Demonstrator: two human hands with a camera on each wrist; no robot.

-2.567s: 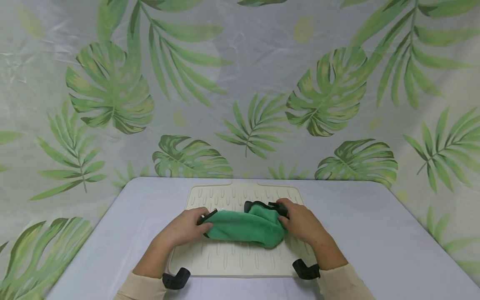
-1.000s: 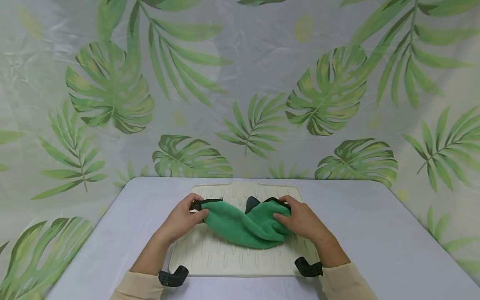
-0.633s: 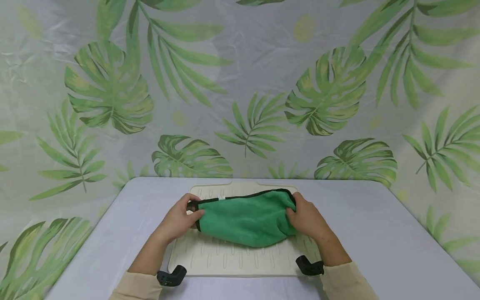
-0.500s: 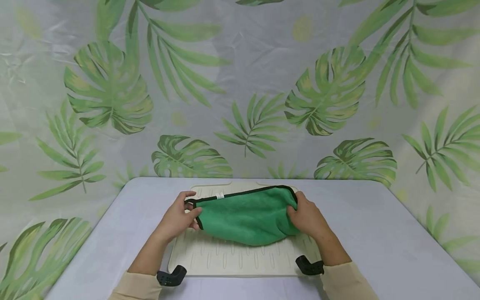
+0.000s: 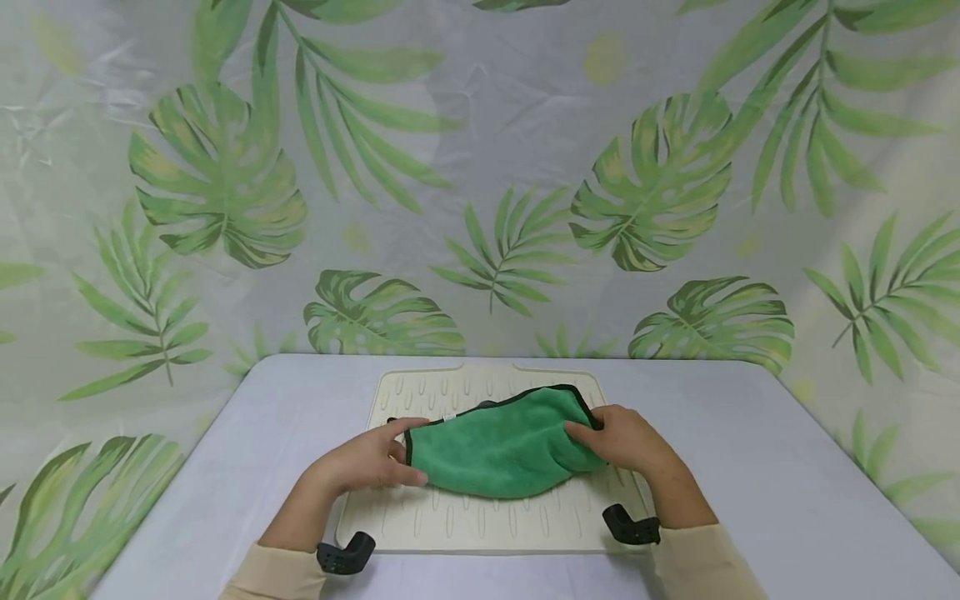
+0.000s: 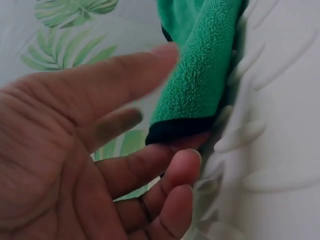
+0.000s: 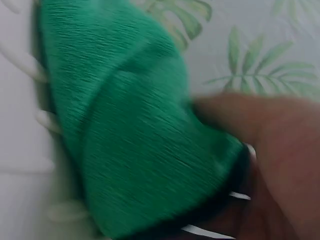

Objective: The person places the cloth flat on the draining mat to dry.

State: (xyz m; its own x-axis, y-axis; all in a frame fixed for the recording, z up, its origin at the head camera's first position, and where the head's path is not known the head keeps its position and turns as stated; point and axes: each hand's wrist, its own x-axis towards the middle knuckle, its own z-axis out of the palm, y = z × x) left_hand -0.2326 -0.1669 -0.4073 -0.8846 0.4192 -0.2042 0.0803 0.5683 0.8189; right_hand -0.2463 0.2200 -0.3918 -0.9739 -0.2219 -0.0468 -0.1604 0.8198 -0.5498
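Observation:
A folded green terry cloth point(image 5: 502, 450) with a dark edging lies low over the cream ribbed mat point(image 5: 450, 525). At its left end is my left hand point(image 5: 367, 458), thumb and forefinger spread apart. The left wrist view shows that thumb point(image 6: 125, 77) lifted off the pile, while fingertips lie at the dark hem point(image 6: 180, 129). My right hand point(image 5: 630, 437) pinches the cloth's right end by its edge. In the right wrist view the thumb point(image 7: 230, 115) presses the green fabric point(image 7: 135, 135), with fingers behind the hem.
The mat lies on a white table point(image 5: 787, 500) in front of a leaf-patterned curtain point(image 5: 517, 167). A small dark piece point(image 5: 486, 404) peeks out behind the cloth. Black angled devices point(image 5: 347, 553) sit at both wrists.
The crumpled cloth has been spread out between both hands, raised, then lowered toward the mat. Since half a second ago, the left hand has loosened its grip and come down, slightly to the right.

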